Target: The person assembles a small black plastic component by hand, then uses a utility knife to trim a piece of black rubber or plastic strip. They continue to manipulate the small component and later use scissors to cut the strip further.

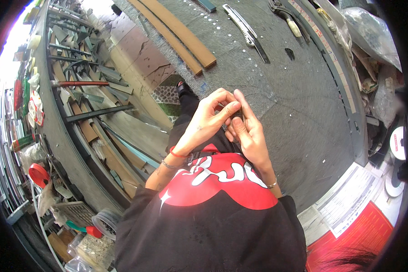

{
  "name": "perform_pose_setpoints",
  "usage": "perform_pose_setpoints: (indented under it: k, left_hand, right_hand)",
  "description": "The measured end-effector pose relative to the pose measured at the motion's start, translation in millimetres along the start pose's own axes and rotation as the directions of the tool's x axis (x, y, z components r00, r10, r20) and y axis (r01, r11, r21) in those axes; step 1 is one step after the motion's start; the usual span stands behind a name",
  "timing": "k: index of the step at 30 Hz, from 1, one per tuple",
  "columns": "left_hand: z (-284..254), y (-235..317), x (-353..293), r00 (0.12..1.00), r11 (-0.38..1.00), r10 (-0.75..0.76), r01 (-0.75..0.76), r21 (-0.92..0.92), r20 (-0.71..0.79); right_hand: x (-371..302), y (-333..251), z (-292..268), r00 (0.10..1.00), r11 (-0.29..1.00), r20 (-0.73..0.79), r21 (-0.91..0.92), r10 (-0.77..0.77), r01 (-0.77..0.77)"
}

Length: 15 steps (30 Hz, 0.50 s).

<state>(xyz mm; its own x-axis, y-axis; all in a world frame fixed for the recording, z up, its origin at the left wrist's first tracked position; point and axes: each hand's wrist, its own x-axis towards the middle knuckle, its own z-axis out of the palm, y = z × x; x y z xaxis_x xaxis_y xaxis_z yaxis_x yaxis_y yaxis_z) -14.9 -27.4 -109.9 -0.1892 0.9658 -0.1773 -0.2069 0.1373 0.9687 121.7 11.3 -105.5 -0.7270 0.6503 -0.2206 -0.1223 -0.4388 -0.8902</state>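
Head camera, my only view: I take the utility knife (247,34) lying on the grey bench (299,122) as my landmark. Nearer the wearer than the knife, well apart from its blade, the left hand (213,111) and right hand (250,136) meet in front of the body. Between them I make out what seems a small dark piece (237,115), mostly covered, so I cannot say what it is. The left fingers are curled in with the thumb bent down toward their tips; on the right, the index finger reaches out straight and the thumb folds inward. I cannot tell which hand bears the grip, or how firmly.

For good handling, I would steady the piece with one hand and let the other do the fine work, pressing lightly with the thumb pads. Turning the wrists a little would uncover it to my lens. Working over the bench on the wearer's side of the knife would make a dropped piece easier to find. Left of the knife lie two brown strips (179,38); right of it, a pliers-like tool (291,20).
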Motion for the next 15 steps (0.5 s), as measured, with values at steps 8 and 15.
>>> perform_pose_setpoints:
  k: [8,15]
  left_hand:
    - [-11,4,8,0.942,0.989,0.012,-0.061,-0.137,-0.335]
    - [-17,-1,5,0.955,0.989,0.02,-0.062,-0.135,-0.296]
  right_hand:
    - [-1,-5,0,0.999,0.985,-0.008,0.171,-0.033,0.034]
    - [-1,-8,4,0.999,0.985,-0.037,0.165,-0.036,0.042]
